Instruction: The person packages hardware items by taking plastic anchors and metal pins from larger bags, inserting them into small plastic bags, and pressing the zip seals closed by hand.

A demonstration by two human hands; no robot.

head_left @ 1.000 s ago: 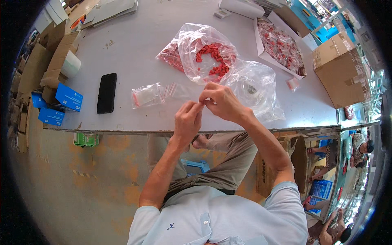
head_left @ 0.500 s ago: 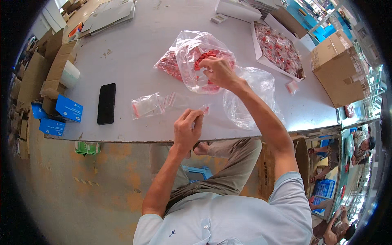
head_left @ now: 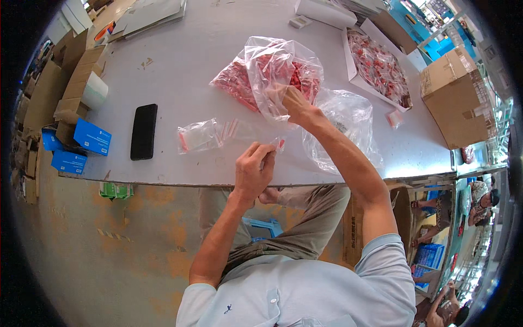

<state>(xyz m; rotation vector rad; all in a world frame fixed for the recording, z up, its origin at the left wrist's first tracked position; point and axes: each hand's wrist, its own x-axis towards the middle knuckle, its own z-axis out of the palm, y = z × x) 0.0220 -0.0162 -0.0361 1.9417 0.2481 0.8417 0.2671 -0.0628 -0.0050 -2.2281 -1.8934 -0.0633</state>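
My left hand [head_left: 255, 170], near the table's front edge, is closed in a pinch on a small clear plastic bag [head_left: 279, 145] with a bit of red in it. Ahead and to the right, my right hand [head_left: 295, 103] is at the mouth of a large clear plastic bag [head_left: 267, 52] holding many small red pieces [head_left: 305, 82]. Plastic film covers its fingertips, so their grip is hidden. A second large clear bag [head_left: 343, 128] lies crumpled under my right forearm. Left of my left hand are a packet of small clear bags [head_left: 200, 136] and loose red-edged small bags [head_left: 230, 129].
A black phone [head_left: 144, 132] lies at the left, beside blue boxes [head_left: 91, 136] and an open cardboard box [head_left: 81, 82]. At the far right, a white tray box [head_left: 351, 62] holds many filled small bags, next to a closed carton [head_left: 455, 98]. One small bag [head_left: 395, 118] lies before it.
My right hand has shifted slightly toward me, and its fingers are now behind the large bag's film. The left hand keeps its pinch. The whole view has shifted slightly.
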